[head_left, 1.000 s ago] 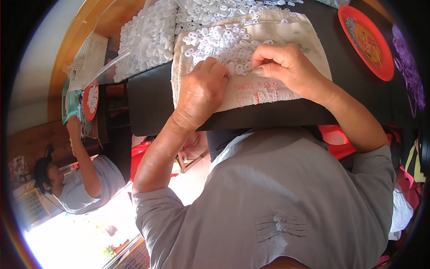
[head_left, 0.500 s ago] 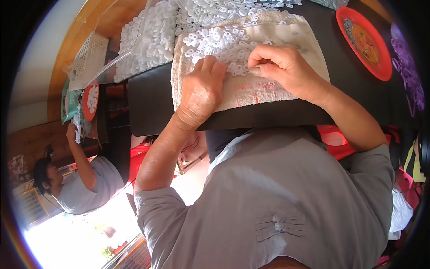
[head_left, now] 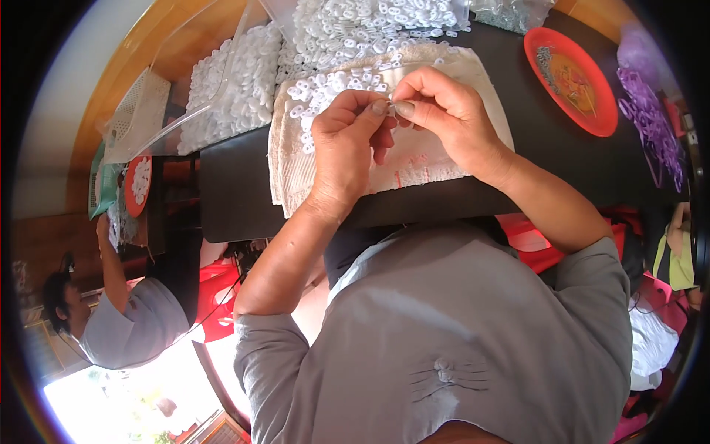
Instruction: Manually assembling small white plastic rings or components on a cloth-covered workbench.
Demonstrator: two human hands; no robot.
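Observation:
Both hands meet above a cream towel [head_left: 296, 159] spread on a black table [head_left: 237, 185]. My left hand [head_left: 344, 140] and my right hand [head_left: 444, 118] pinch one small white plastic piece [head_left: 390, 108] between their fingertips. Several small white ring-shaped pieces [head_left: 325, 85] lie scattered on the towel just beyond the fingers. A bigger heap of the same pieces [head_left: 370, 26] sits farther back.
A clear bag of white pieces [head_left: 233, 85] lies at the back left. A red plate [head_left: 569, 81] and purple rings [head_left: 651, 122] sit at the right. A person in a grey shirt [head_left: 129, 325] works at the lower left near a small red plate [head_left: 137, 185].
Both hands have lifted off the towel and come together, fingertips now pinching a small white piece. The person at the left has lowered an arm slightly.

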